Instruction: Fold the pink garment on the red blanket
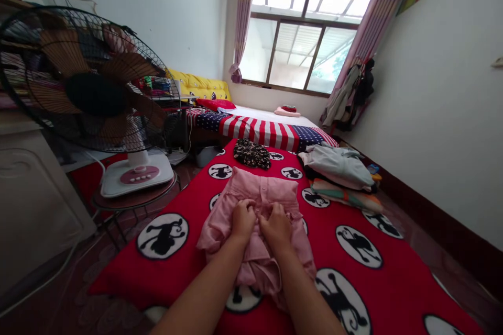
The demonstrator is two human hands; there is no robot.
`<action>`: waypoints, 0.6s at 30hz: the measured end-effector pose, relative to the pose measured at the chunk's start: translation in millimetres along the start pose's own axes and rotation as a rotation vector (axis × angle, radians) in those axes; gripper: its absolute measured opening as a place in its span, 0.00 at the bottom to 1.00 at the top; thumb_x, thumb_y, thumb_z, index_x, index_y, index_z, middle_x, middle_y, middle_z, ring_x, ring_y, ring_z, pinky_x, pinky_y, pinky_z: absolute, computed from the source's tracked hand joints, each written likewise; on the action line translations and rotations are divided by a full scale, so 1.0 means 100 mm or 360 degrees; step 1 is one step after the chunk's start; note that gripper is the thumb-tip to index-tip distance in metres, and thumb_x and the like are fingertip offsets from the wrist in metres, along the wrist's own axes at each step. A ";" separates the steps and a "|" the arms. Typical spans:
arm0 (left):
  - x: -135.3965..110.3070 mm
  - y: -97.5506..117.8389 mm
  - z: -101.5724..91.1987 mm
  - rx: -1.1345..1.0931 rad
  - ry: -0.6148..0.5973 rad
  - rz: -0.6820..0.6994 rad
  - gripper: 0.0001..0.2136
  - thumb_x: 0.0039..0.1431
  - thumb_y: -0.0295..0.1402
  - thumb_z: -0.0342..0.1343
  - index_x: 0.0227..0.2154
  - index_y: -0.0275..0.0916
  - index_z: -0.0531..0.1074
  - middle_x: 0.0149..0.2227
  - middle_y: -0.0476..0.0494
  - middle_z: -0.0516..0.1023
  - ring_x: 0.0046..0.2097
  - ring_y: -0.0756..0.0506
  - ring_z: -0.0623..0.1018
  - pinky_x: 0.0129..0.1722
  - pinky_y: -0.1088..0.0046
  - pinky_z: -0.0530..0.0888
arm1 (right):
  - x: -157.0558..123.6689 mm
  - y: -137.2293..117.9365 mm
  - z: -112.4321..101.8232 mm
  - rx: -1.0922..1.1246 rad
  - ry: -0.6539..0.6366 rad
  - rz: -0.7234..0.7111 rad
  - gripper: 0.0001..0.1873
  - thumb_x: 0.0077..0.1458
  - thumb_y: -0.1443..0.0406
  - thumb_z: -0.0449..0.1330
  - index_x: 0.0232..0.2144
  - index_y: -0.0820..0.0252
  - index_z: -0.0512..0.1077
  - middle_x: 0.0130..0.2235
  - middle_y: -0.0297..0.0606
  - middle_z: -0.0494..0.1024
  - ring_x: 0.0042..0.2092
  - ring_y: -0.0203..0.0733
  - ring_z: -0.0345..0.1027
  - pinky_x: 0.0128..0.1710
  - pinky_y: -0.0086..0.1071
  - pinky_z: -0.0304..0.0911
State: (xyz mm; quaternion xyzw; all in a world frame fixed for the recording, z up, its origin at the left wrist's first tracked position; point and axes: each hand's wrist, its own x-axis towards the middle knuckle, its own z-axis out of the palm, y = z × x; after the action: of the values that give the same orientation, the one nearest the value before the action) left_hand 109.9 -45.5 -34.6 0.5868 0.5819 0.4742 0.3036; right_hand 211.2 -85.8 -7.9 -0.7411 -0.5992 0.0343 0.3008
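Note:
A pink shirt (251,267), with a button on its front strip, lies partly folded on a red cloth (184,277) printed with black figures in white ovals. My left hand (242,218) rests on the middle of the shirt, its fingers curled into the fabric. Close beside it on the right, my right hand (276,226) pinches the cloth near the front strip. Some fingertips are hidden in the folds. Just beyond the shirt sits a dark flowered garment (251,154), bunched up.
To the right is a pile of clothes with a pale garment (338,165) on top. A large fan (96,94) stands on a round stool (137,196) at left. Behind, a bed (251,128) has a striped and starred cover, under a window (298,47).

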 end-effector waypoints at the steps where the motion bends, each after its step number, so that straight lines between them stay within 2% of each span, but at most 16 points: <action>1: -0.01 0.01 0.00 0.0057 -0.0005 0.0032 0.12 0.54 0.18 0.50 0.34 0.35 0.77 0.38 0.41 0.79 0.43 0.47 0.77 0.47 0.71 0.71 | -0.01 0.00 0.03 -0.0062 -0.0013 0.0022 0.14 0.51 0.60 0.59 0.39 0.60 0.67 0.43 0.43 0.73 0.43 0.46 0.71 0.38 0.33 0.61; 5: -0.04 0.04 0.00 0.0258 -0.0049 0.0123 0.12 0.53 0.20 0.52 0.36 0.35 0.78 0.39 0.39 0.79 0.44 0.46 0.76 0.49 0.71 0.70 | -0.01 -0.02 0.07 -0.0263 -0.0022 0.0060 0.14 0.54 0.57 0.57 0.40 0.60 0.67 0.43 0.44 0.73 0.42 0.49 0.72 0.36 0.34 0.60; 11: -0.10 0.11 0.00 0.0526 -0.0112 0.0153 0.08 0.54 0.28 0.56 0.36 0.37 0.79 0.39 0.39 0.77 0.43 0.43 0.76 0.46 0.70 0.70 | 0.00 -0.01 0.07 -0.0342 -0.0024 0.0038 0.09 0.59 0.64 0.51 0.38 0.60 0.69 0.42 0.43 0.74 0.41 0.46 0.72 0.38 0.34 0.59; 14: -0.12 0.15 0.00 0.0623 -0.0108 0.0115 0.08 0.56 0.29 0.54 0.35 0.38 0.78 0.39 0.38 0.77 0.42 0.43 0.77 0.43 0.71 0.70 | 0.02 0.00 0.06 -0.0301 -0.0045 0.0025 0.15 0.61 0.57 0.50 0.38 0.61 0.71 0.42 0.45 0.75 0.42 0.47 0.73 0.39 0.35 0.60; 18: -0.11 0.16 -0.01 0.0682 -0.0086 0.0081 0.08 0.56 0.29 0.53 0.34 0.36 0.77 0.38 0.37 0.77 0.41 0.42 0.77 0.40 0.71 0.69 | 0.14 -0.05 0.03 -0.0327 -0.0177 0.0147 0.26 0.55 0.46 0.54 0.39 0.64 0.72 0.41 0.52 0.77 0.43 0.53 0.73 0.39 0.38 0.62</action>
State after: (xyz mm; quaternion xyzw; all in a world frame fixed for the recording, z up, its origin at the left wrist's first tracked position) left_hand 117.2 -58.6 -22.1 0.6649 0.6461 0.3313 0.1752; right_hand 209.4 -71.1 -4.0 -0.7919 -0.5804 0.0276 0.1877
